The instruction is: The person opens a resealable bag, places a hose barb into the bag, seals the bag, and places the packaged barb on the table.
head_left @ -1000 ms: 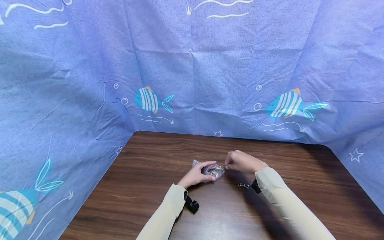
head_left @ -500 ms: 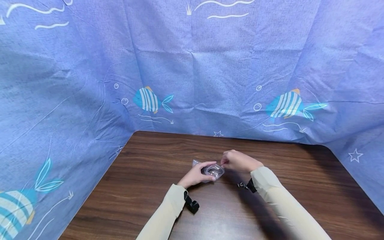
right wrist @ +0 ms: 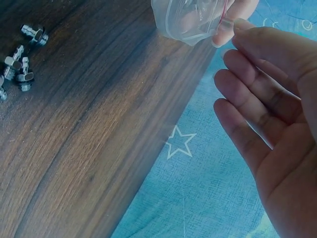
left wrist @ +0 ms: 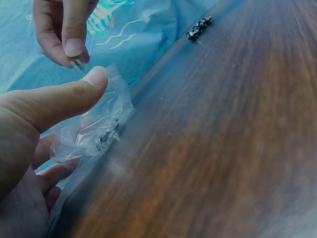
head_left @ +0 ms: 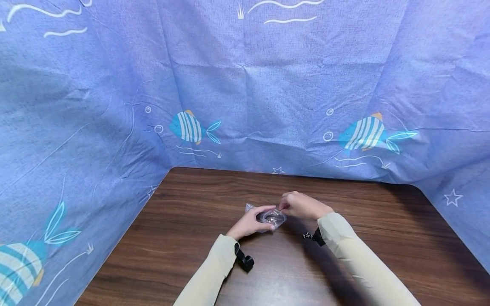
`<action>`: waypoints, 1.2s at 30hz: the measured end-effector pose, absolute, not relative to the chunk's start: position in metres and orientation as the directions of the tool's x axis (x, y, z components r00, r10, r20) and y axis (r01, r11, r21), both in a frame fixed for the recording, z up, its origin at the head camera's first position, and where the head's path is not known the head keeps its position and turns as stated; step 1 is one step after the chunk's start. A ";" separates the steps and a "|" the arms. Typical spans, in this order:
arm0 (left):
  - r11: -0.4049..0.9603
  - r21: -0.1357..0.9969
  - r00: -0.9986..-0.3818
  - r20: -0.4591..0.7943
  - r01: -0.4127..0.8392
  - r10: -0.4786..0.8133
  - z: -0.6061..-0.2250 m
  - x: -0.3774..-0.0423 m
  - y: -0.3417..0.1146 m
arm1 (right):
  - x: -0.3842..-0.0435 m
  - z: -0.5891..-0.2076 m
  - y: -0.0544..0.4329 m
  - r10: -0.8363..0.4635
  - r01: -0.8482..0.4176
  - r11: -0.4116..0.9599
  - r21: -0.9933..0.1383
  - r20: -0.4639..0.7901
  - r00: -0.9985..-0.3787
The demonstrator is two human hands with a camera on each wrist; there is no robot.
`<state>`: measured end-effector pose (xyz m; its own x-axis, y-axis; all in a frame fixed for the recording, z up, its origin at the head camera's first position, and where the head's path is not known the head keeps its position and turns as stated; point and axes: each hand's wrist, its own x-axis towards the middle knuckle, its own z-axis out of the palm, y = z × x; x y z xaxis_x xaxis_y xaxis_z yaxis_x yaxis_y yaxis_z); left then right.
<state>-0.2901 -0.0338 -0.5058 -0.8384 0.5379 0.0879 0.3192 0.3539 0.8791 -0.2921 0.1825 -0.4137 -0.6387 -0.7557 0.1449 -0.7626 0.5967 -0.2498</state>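
Note:
A clear plastic zip bag [head_left: 274, 218] lies near the middle of the table with its mouth spread wide. My left hand [head_left: 250, 222] holds it, thumb and fingers curved round its sides. Several dark and silvery fittings show through the film in the left wrist view, inside the bag [left wrist: 106, 133]. At the bag's far right rim is my right hand [head_left: 304, 205], thumb and fingertips pinching a small metal fitting [left wrist: 77, 64], mostly hidden by them. Closer in the right wrist view, several loose metal hose barb fittings [right wrist: 25, 80] lie on the wood.
The dark wooden table [head_left: 214, 187] ends at a blue cloth backdrop [head_left: 245, 93] printed with fish and stars. The loose fittings lie beside my right wrist, partly covered by its black strap [head_left: 319, 236] in the head view. Another black wrist mount [head_left: 244, 260] sits on my left wrist.
My right hand has moved left to the bag's rim with the pinched fitting. My left hand and the bag have stayed in place.

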 end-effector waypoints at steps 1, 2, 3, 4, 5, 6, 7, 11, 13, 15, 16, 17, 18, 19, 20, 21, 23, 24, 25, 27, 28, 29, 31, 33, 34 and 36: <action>0.353 0.879 -0.838 0.089 0.320 0.538 -0.506 -0.290 -0.034 | -0.292 -0.414 0.183 -0.754 -0.761 0.599 -0.250 0.145 -0.641; 0.355 0.878 -0.838 0.088 0.320 0.538 -0.506 -0.290 -0.034 | -0.292 -0.414 0.183 -0.752 -0.759 0.601 -0.249 0.144 -0.643; 0.358 0.878 -0.839 0.086 0.319 0.537 -0.506 -0.290 -0.034 | -0.292 -0.414 0.183 -0.752 -0.759 0.602 -0.249 0.144 -0.644; 0.358 0.877 -0.839 0.087 0.320 0.537 -0.505 -0.290 -0.034 | -0.292 -0.414 0.183 -0.752 -0.758 0.602 -0.250 0.144 -0.644; 0.359 0.877 -0.840 0.086 0.319 0.536 -0.505 -0.290 -0.034 | -0.291 -0.413 0.183 -0.751 -0.757 0.603 -0.252 0.142 -0.645; 0.359 0.877 -0.840 0.085 0.318 0.536 -0.505 -0.290 -0.034 | -0.291 -0.413 0.183 -0.750 -0.755 0.603 -0.256 0.140 -0.647; 0.356 0.878 -0.839 0.088 0.320 0.536 -0.505 -0.290 -0.034 | -0.291 -0.413 0.183 -0.748 -0.753 0.604 -0.261 0.138 -0.649; 0.356 0.878 -0.837 0.086 0.320 0.540 -0.505 -0.290 -0.034 | -0.290 -0.412 0.186 -0.742 -0.741 0.612 -0.277 0.124 -0.659; 0.358 0.877 -0.837 0.083 0.319 0.541 -0.506 -0.290 -0.034 | -0.290 -0.411 0.188 -0.744 -0.743 0.609 -0.278 0.124 -0.656; 0.358 0.877 -0.836 0.083 0.319 0.542 -0.506 -0.290 -0.034 | -0.290 -0.411 0.191 -0.742 -0.740 0.613 -0.277 0.121 -0.659; 0.360 0.877 -0.836 0.082 0.320 0.542 -0.506 -0.291 -0.034 | -0.289 -0.411 0.192 -0.741 -0.739 0.614 -0.279 0.120 -0.661; 0.359 0.876 -0.836 0.086 0.323 0.542 -0.507 -0.291 -0.034 | -0.289 -0.411 0.193 -0.740 -0.737 0.613 -0.283 0.121 -0.662; 0.358 0.875 -0.835 0.089 0.325 0.543 -0.507 -0.291 -0.034 | -0.288 -0.410 0.195 -0.738 -0.733 0.615 -0.291 0.118 -0.665; 0.358 0.874 -0.835 0.090 0.327 0.543 -0.507 -0.290 -0.034 | -0.288 -0.410 0.196 -0.731 -0.725 0.622 -0.296 0.111 -0.673; 0.359 0.873 -0.834 0.092 0.331 0.544 -0.507 -0.291 -0.034 | -0.287 -0.410 0.197 -0.726 -0.716 0.628 -0.303 0.103 -0.680; 0.359 0.872 -0.833 0.093 0.332 0.545 -0.508 -0.291 -0.034 | -0.286 -0.409 0.199 -0.722 -0.710 0.632 -0.310 0.098 -0.685; 0.361 0.872 -0.833 0.091 0.331 0.546 -0.508 -0.291 -0.034 | -0.284 -0.409 0.202 -0.711 -0.693 0.644 -0.325 0.082 -0.699; 0.361 0.872 -0.833 0.089 0.330 0.546 -0.508 -0.290 -0.034 | -0.284 -0.409 0.203 -0.703 -0.682 0.652 -0.332 0.072 -0.707; 0.361 0.872 -0.834 0.088 0.329 0.545 -0.507 -0.290 -0.035 | -0.283 -0.409 0.205 -0.698 -0.675 0.658 -0.334 0.065 -0.713; 0.363 0.874 -0.834 0.084 0.325 0.545 -0.507 -0.289 -0.035 | -0.282 -0.409 0.209 -0.690 -0.660 0.666 -0.348 0.049 -0.722; 0.363 0.874 -0.836 0.082 0.322 0.543 -0.507 -0.289 -0.035 | -0.281 -0.409 0.211 -0.686 -0.652 0.670 -0.356 0.039 -0.727; 0.363 0.875 -0.836 0.081 0.320 0.542 -0.506 -0.289 -0.035 | -0.280 -0.409 0.212 -0.682 -0.645 0.674 -0.361 0.031 -0.731; 0.365 0.875 -0.838 0.080 0.318 0.540 -0.506 -0.288 -0.035 | -0.279 -0.410 0.216 -0.684 -0.640 0.673 -0.370 0.019 -0.730; 0.365 0.874 -0.838 0.082 0.321 0.540 -0.506 -0.288 -0.035 | -0.278 -0.411 0.220 -0.683 -0.633 0.672 -0.384 0.009 -0.730; 0.365 0.874 -0.838 0.083 0.321 0.540 -0.506 -0.288 -0.035 | -0.277 -0.412 0.221 -0.684 -0.632 0.670 -0.389 0.005 -0.729; 0.364 0.874 -0.837 0.084 0.322 0.541 -0.506 -0.289 -0.035 | -0.276 -0.412 0.224 -0.688 -0.632 0.665 -0.398 0.002 -0.726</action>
